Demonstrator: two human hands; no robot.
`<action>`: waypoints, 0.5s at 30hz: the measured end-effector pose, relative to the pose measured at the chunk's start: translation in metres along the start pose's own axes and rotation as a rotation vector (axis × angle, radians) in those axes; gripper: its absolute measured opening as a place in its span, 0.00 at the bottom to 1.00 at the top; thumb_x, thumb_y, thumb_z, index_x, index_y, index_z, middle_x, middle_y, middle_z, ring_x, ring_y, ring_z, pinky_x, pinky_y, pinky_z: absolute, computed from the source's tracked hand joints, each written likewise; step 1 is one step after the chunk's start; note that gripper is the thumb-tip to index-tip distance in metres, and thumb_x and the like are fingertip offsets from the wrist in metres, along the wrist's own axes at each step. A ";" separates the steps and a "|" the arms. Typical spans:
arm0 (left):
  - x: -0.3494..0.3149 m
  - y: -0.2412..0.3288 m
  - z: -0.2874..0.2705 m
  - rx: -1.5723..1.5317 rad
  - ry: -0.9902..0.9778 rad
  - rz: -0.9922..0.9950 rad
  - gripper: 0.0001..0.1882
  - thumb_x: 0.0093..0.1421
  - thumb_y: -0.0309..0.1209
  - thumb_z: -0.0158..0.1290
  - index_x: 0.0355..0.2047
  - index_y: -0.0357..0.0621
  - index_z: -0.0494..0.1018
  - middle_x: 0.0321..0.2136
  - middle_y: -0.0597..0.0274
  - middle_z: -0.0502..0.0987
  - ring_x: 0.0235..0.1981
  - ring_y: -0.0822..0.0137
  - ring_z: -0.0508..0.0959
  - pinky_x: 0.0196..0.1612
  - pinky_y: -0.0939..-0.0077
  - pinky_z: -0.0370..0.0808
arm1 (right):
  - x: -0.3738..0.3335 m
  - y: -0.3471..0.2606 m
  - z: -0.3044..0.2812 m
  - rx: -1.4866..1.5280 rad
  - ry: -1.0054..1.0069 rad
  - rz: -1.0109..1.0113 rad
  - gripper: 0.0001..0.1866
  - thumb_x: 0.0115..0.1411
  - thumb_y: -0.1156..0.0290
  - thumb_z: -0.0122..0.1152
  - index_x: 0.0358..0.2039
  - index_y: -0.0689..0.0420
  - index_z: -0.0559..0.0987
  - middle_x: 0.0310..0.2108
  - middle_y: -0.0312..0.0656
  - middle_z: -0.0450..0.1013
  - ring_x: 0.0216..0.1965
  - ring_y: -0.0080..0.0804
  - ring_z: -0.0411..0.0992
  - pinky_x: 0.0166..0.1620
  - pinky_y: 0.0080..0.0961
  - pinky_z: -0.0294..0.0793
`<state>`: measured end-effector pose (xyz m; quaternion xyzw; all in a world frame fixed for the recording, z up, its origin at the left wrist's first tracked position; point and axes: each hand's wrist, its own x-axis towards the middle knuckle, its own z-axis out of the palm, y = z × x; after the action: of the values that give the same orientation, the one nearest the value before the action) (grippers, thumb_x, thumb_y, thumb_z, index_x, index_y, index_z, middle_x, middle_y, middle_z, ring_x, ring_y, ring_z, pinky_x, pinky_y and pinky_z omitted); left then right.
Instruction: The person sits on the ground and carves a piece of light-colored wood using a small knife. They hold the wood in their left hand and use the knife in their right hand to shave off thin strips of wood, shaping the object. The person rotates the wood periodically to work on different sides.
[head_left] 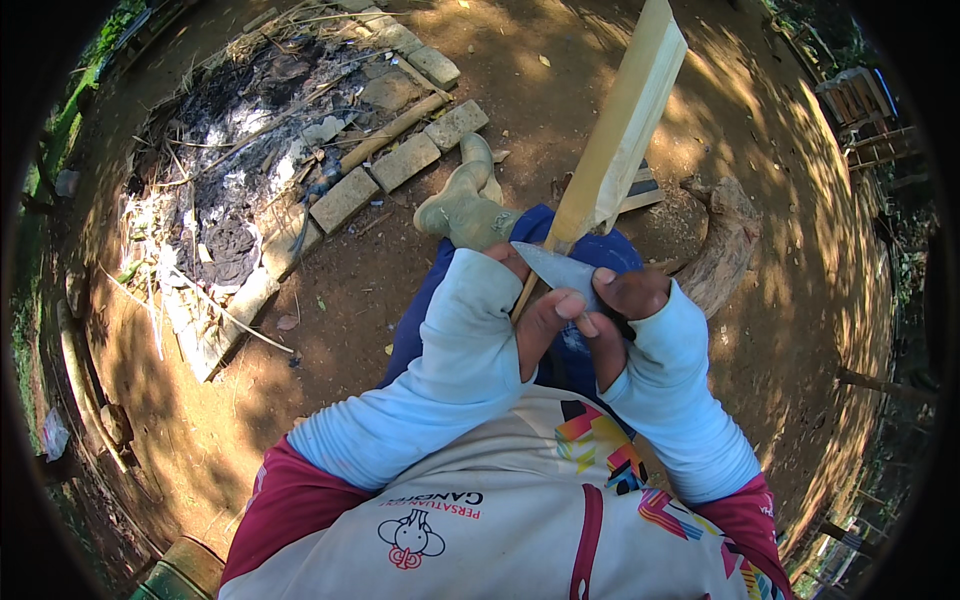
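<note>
Over my lap, my left hand (540,325) is closed around the narrow lower end of a long split bamboo piece (615,140), whose upper end leans away to the far right. My right hand (635,300) grips a knife (562,268) with a broad pointed grey blade; its handle is hidden in the hand. The blade lies across the narrow end of the bamboo, its tip pointing left. My left thumb presses near the blade's lower edge, close to the right fingertips. Below the blade a thin strip of the bamboo (525,298) shows between my hands.
A fire pit with grey ash (285,130), edged by pale bricks (405,160), lies at the far left. My boots (465,200) rest beside it. A gnarled log (722,245) lies right of my knees. A green drum (180,572) stands near left.
</note>
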<state>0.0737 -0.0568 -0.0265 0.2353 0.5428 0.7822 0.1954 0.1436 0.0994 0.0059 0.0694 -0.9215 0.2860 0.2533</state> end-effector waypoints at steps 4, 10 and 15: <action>0.005 0.002 -0.006 0.334 -0.005 -0.001 0.14 0.65 0.27 0.55 0.48 0.32 0.68 0.34 0.58 0.78 0.37 0.71 0.78 0.43 0.81 0.72 | 0.003 -0.001 0.003 -0.043 0.017 0.011 0.17 0.49 0.77 0.70 0.41 0.57 0.79 0.24 0.41 0.71 0.22 0.36 0.72 0.25 0.30 0.71; 0.006 -0.007 -0.006 0.233 0.099 -0.208 0.23 0.61 0.37 0.61 0.48 0.32 0.68 0.32 0.60 0.77 0.34 0.69 0.77 0.42 0.78 0.72 | 0.002 0.003 0.013 -0.091 0.048 0.032 0.16 0.49 0.76 0.70 0.41 0.57 0.79 0.26 0.43 0.72 0.25 0.39 0.73 0.28 0.31 0.72; 0.007 -0.008 -0.013 0.079 0.038 -0.310 0.28 0.63 0.42 0.59 0.53 0.33 0.66 0.33 0.61 0.73 0.30 0.72 0.76 0.34 0.78 0.74 | -0.017 0.010 0.027 0.405 0.242 0.289 0.19 0.58 0.66 0.68 0.47 0.60 0.74 0.30 0.38 0.73 0.30 0.27 0.72 0.34 0.24 0.71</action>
<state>0.0606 -0.0598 -0.0370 0.1414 0.6067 0.7249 0.2940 0.1446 0.0925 -0.0267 -0.0485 -0.8090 0.5038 0.2991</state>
